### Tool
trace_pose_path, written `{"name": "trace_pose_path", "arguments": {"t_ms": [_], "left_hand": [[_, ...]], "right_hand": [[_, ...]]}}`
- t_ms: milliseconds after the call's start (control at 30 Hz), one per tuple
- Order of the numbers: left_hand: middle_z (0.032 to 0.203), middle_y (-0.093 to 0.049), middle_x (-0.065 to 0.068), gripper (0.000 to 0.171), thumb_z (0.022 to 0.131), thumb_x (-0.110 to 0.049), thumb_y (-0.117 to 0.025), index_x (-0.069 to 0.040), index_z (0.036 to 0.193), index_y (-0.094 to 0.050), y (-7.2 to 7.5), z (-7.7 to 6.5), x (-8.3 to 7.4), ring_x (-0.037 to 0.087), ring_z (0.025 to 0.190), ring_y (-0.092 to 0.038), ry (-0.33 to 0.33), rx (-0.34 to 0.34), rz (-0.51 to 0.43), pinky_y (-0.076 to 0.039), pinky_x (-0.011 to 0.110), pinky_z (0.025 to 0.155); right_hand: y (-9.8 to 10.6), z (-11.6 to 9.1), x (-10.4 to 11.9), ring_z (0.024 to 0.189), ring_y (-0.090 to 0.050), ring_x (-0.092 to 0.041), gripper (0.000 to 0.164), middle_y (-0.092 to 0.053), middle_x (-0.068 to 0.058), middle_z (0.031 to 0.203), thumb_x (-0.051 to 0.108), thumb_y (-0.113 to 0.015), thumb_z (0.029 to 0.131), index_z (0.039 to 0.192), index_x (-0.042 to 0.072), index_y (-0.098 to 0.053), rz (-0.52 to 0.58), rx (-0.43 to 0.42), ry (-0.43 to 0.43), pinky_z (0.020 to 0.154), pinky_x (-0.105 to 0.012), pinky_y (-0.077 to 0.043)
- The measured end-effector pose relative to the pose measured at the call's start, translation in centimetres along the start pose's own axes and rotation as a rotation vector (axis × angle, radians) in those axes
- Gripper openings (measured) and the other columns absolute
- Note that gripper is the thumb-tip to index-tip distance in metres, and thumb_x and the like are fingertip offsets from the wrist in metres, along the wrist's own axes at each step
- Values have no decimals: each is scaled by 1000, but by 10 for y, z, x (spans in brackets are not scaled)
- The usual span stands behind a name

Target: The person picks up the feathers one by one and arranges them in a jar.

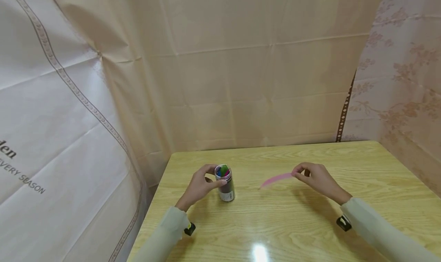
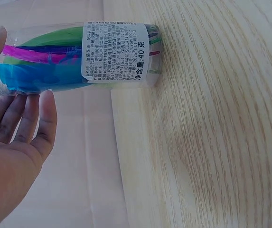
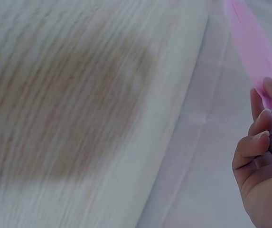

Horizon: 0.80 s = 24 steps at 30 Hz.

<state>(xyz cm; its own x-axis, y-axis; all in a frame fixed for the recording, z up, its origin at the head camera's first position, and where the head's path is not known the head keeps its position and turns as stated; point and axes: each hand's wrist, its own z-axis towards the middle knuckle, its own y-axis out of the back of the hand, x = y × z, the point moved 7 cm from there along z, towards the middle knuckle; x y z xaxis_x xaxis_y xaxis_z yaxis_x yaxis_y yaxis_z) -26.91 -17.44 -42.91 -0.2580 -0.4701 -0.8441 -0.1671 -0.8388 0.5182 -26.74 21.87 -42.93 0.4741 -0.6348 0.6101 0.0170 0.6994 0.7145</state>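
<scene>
A clear jar [image 1: 227, 196] with a white printed label [image 2: 114, 52] stands upright on the wooden table. Blue, green and magenta feathers [image 2: 43, 78] fill it, their thin quills down at its base. My left hand [image 1: 199, 186] grips the jar near its open top, thumb on one side and fingers on the other. To the right of the jar, my right hand [image 1: 318, 179] pinches one end of a pink feather [image 1: 277, 178] between thumb and fingertips. The feather's narrow quill end points left toward the jar, above the tabletop.
The light wood-grain table [image 1: 262, 220] ends in a straight back edge behind the hands. A beige cloth [image 1: 262, 82] hangs behind it, with a printed white cloth [image 1: 62, 139] at left and a floral one [image 1: 406, 82] at right.
</scene>
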Motion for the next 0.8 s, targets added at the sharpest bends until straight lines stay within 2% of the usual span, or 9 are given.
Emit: {"name": "trace_pose_path", "arguments": {"t_ms": [567, 800], "left_hand": [[124, -63, -7, 59, 85, -49, -83, -23, 134, -62, 0, 0, 0, 14, 114, -58, 0, 8, 6, -53, 39, 90], [124, -63, -7, 59, 85, -49, -83, -23, 134, -62, 0, 0, -3, 16, 115, -58, -1, 9, 5, -53, 39, 90]], "right_hand": [[7, 15, 15, 62, -52, -10, 8, -71, 1, 90, 22, -71, 100, 100, 16, -76, 9, -45, 13, 52, -27, -42], [12, 24, 23, 62, -54, -10, 4, -72, 3, 89, 20, -73, 98, 98, 17, -76, -4, -88, 58, 52, -27, -44]]}}
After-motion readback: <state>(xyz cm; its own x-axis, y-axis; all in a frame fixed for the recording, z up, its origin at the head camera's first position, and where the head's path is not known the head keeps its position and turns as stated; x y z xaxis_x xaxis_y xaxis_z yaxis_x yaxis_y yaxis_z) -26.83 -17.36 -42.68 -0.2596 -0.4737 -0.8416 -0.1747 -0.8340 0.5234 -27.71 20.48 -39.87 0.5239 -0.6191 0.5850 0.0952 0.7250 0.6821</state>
